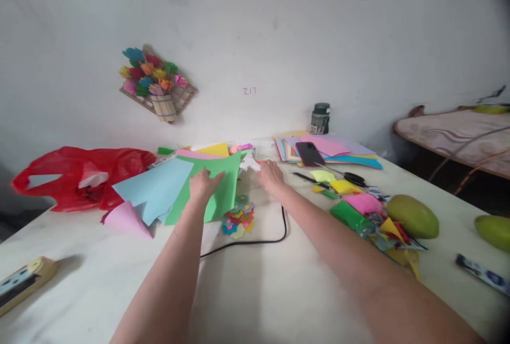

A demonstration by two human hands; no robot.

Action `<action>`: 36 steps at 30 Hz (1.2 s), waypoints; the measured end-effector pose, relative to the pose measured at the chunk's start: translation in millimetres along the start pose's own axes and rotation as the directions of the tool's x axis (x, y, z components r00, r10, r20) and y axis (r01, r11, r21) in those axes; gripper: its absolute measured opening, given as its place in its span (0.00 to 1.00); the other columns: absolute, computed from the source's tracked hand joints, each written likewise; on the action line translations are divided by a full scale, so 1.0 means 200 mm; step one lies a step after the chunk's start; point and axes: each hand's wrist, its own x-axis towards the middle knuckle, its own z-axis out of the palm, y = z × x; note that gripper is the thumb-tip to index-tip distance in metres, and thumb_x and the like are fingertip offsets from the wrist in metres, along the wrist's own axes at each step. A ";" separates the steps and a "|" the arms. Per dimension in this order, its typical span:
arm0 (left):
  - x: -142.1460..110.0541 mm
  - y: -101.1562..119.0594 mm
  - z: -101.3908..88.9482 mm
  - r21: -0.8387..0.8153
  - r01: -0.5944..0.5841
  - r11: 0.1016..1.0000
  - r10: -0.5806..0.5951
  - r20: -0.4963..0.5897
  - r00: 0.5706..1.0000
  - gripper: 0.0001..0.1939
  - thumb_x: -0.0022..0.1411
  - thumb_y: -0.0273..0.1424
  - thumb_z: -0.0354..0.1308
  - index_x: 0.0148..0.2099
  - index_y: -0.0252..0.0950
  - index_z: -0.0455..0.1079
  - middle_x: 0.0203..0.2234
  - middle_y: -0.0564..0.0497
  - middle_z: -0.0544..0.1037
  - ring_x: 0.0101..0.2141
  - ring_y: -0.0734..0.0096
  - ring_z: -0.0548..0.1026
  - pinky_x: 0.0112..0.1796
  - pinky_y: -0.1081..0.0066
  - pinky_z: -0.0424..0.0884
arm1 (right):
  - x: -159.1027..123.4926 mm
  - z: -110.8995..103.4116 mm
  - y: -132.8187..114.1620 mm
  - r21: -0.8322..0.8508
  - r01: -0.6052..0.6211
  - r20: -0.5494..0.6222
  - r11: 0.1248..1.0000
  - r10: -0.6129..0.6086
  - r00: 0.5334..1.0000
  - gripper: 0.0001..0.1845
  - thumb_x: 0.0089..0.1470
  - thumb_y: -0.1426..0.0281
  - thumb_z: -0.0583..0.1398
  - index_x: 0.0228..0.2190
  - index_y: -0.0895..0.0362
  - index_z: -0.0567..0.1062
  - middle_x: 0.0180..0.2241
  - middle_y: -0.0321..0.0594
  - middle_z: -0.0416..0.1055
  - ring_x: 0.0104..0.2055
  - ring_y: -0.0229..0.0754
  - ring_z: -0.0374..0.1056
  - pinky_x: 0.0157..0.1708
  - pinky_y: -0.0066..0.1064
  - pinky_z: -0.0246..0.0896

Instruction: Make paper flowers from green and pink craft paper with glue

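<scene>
My left hand point(205, 183) rests on a green paper sheet point(223, 195), thumb spread away from the fingers, with nothing visible between them. The sheet overlaps a light blue sheet point(159, 185). Farther right, my right hand point(271, 175) is closed at the end of a blurred white object point(249, 162) with a small orange bit; its kind is unclear. Colourful flower-shaped cutouts point(239, 219) lie in a pile between my arms. A black cable point(247, 242) curves around them and passes under my right forearm.
To the left are a red plastic bag point(119, 166), a pink paper piece point(125, 219) and a power strip point(27, 283). On the right lie a phone point(308, 154) on stacked papers point(358, 161), scissors point(353, 178), scraps point(364, 203), and green fruit point(412, 216). A bottle point(320, 119) stands behind.
</scene>
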 end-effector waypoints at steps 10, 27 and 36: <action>-0.09 0.23 0.02 0.041 -0.300 0.953 0.300 -0.002 0.954 0.18 0.52 0.36 0.49 0.42 0.33 0.71 0.37 0.43 0.76 0.41 0.59 0.71 0.40 0.68 0.64 | -0.08 -0.09 0.28 -0.058 -0.023 0.114 0.998 0.029 0.993 0.17 0.54 0.68 0.50 0.42 0.64 0.68 0.42 0.53 0.67 0.43 0.48 0.64 0.37 0.33 0.56; -0.21 0.23 -0.13 0.228 -0.573 0.787 0.389 0.537 0.748 0.35 0.40 0.45 0.58 0.50 0.31 0.65 0.45 0.40 0.71 0.48 0.52 0.65 0.43 0.65 0.62 | -0.20 -0.26 0.24 -0.284 0.218 0.038 0.934 -0.217 0.976 0.18 0.46 0.69 0.55 0.41 0.63 0.69 0.43 0.53 0.66 0.47 0.52 0.57 0.45 0.40 0.48; -0.32 0.21 -0.20 0.229 -0.604 0.763 0.349 0.641 0.684 0.45 0.31 0.51 0.61 0.51 0.31 0.64 0.45 0.39 0.70 0.49 0.50 0.62 0.41 0.66 0.64 | -0.27 -0.17 -0.01 -0.023 0.499 0.263 0.866 -0.477 0.839 0.27 0.45 0.59 0.58 0.45 0.61 0.67 0.47 0.51 0.66 0.50 0.49 0.59 0.48 0.35 0.49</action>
